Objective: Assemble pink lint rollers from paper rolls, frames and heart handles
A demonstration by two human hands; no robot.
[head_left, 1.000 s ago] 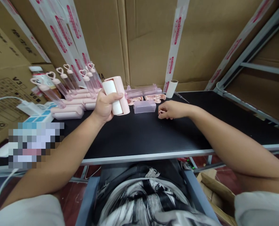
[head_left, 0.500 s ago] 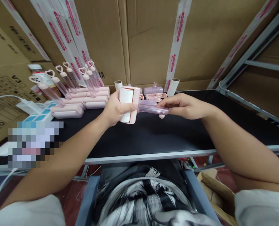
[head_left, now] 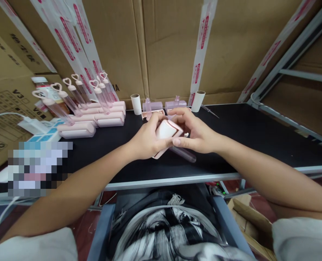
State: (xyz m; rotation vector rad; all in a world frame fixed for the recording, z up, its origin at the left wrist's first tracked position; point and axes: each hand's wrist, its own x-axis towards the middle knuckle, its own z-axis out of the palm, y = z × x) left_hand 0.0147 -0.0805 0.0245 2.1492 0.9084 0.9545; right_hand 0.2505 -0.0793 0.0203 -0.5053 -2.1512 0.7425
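Note:
Both my left hand (head_left: 146, 142) and my right hand (head_left: 197, 134) are closed around a pink and white case (head_left: 166, 131) over the black table. The case is tilted, its near edge slightly blurred. From beneath it a clear purple tube (head_left: 184, 154) sticks out toward the lower right. Behind my hands stand a white roll (head_left: 136, 104) and another white roll (head_left: 198, 101), with purple and pink parts (head_left: 152, 106) between them.
On the left, several pink cases (head_left: 110, 119) carry clear tubes with heart-shaped tops. A power strip (head_left: 45, 132), a bottle (head_left: 42, 85) and a cable lie farther left. A thin tool (head_left: 210, 111) rests behind my right hand. Cardboard (head_left: 171, 47) lines the back.
My hands have come together; the case has moved right and down and turned. My right hand has shifted from the tube onto the case, and the tube now points down to the right.

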